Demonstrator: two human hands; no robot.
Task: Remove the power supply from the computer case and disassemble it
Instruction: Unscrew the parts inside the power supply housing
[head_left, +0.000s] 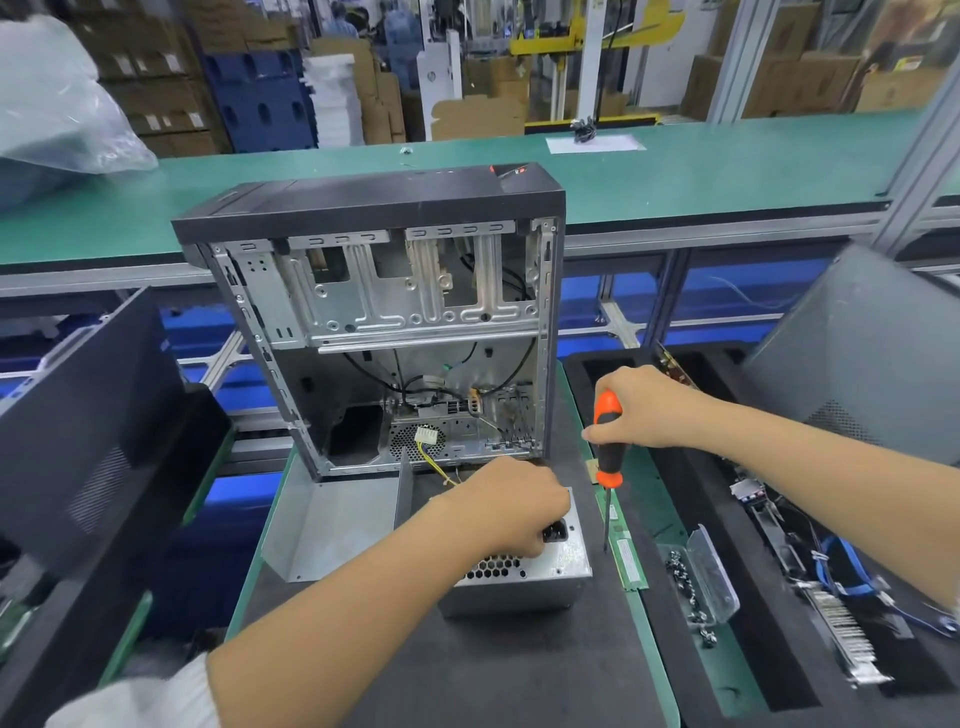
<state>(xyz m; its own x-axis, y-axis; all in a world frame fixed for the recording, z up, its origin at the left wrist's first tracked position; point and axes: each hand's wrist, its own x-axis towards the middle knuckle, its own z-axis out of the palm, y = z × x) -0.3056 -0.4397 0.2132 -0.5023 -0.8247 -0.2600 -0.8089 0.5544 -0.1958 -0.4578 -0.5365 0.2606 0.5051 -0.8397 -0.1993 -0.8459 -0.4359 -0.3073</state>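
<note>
Here, around my work mat (467, 670) things crowd in on both sides. To my left a black case panel (88, 415) with a perforated vent leans at an angle. To my right a grey panel (862, 364) leans too, over a dark tray (675, 467) that holds a clear plastic box of screws (701, 582), a blue cable (841, 571), a card with a metal bracket (841, 634) and other loose parts. A green memory stick (626, 551) lies along the mat's right edge, just beside the power supply. A bent sheet-metal cover (332, 525) lies open on the mat in front of the computer case (374, 312), just left of my left forearm.

The case stands upright with its side off, black plastic on top, bare stamped steel drive bays inside and a few black cables hanging in the lower half. Yellow wires (431, 462) with a white plug run from its floor toward the power supply.

The power supply (524, 577) is out of the case and sits on the mat in front of it, a dull silver steel box with a honeycomb vent grille and a black socket on the upturned face. My left hand (511, 509) lies on top of it with fingers curled down over the far edge, gripping it. My right hand (644, 410) is wrapped around the orange-and-black handle of a screwdriver (607, 441), held upright, its thin shaft pointing down just to the right of the power supply, over the memory stick.
</note>
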